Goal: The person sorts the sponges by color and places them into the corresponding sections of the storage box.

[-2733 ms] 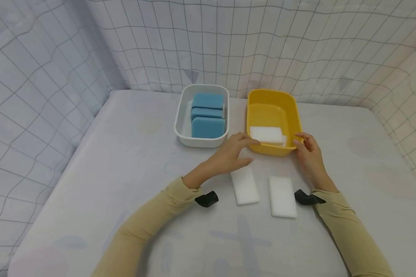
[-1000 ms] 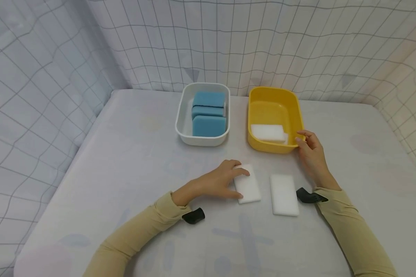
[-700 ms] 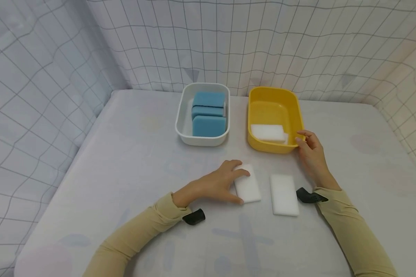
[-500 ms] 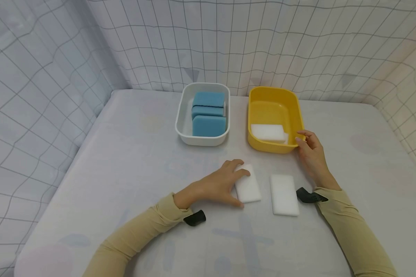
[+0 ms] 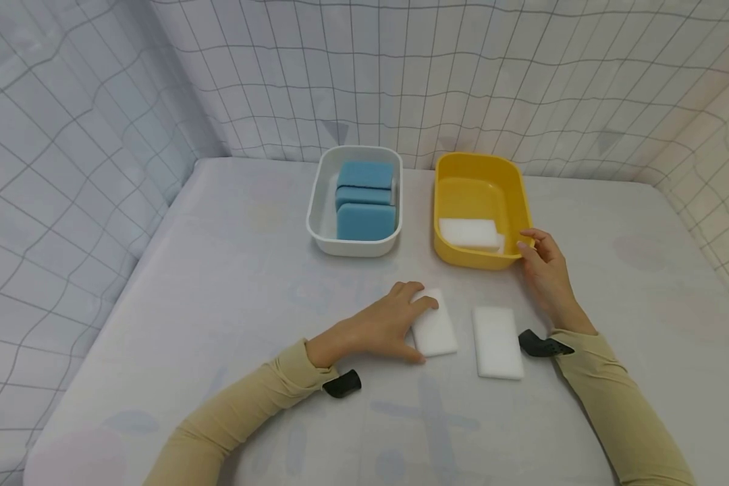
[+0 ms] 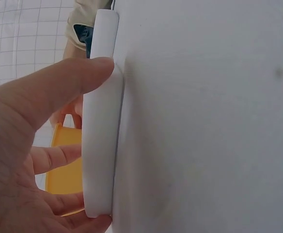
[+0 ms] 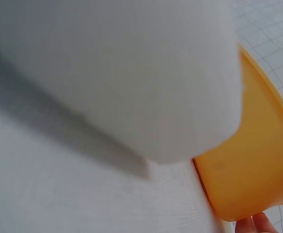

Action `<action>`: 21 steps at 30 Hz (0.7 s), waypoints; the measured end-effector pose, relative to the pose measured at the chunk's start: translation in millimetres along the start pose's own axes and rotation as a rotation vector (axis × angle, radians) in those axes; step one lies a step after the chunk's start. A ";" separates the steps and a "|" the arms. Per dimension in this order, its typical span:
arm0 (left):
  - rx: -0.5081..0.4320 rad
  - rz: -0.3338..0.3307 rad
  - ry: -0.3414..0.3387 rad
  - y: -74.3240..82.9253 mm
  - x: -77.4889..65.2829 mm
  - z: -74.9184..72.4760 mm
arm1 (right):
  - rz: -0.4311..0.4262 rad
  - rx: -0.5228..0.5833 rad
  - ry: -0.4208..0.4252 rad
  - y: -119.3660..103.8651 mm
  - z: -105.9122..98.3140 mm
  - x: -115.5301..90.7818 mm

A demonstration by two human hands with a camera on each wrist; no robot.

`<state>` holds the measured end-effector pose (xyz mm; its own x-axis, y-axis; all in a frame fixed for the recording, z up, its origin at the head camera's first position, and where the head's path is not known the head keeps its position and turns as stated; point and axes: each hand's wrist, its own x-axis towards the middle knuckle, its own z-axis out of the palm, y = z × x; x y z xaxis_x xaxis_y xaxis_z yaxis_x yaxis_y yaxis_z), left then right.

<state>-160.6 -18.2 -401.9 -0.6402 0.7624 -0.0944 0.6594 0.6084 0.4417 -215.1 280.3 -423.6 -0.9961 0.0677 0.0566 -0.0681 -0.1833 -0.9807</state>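
Observation:
My left hand (image 5: 384,325) is over a white sponge (image 5: 435,331) lying flat on the table. Its thumb presses one long edge in the left wrist view, and fingertips curl at the far end of the white sponge (image 6: 101,160). With thumb and fingers, my right hand (image 5: 547,280) pinches the front right corner of a yellow bin (image 5: 474,258). Inside that bin, white sponges (image 5: 469,233) lie against the front wall. A second white sponge (image 5: 498,343) rests on the table between my hands; it looms large in the right wrist view.
Left of the yellow bin stands a white bin (image 5: 355,248) with several blue sponges (image 5: 366,221) stacked on edge. A pale cloth (image 5: 219,270) covers the table, and a gridded curtain (image 5: 364,74) rises behind and at both sides.
My left hand has come down from the yellow bin's front rim to the left white sponge, then stays nearly still there. My right hand keeps its hold on the bin corner.

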 end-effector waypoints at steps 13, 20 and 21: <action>0.009 0.019 0.023 -4.4 1.0 2.0 | 0.002 0.003 -0.002 -0.1 0.4 -0.4; 0.026 0.028 0.028 -4.4 3.0 1.4 | 0.001 -0.003 0.002 -0.6 0.3 -0.6; 0.026 0.026 0.027 -4.4 3.2 1.6 | 0.003 -0.002 0.000 -0.6 0.3 -0.7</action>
<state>-164.9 -18.1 -405.6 -0.6329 0.7720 -0.0586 0.6857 0.5941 0.4205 -214.4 280.0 -423.0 -0.9963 0.0672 0.0540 -0.0655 -0.1814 -0.9812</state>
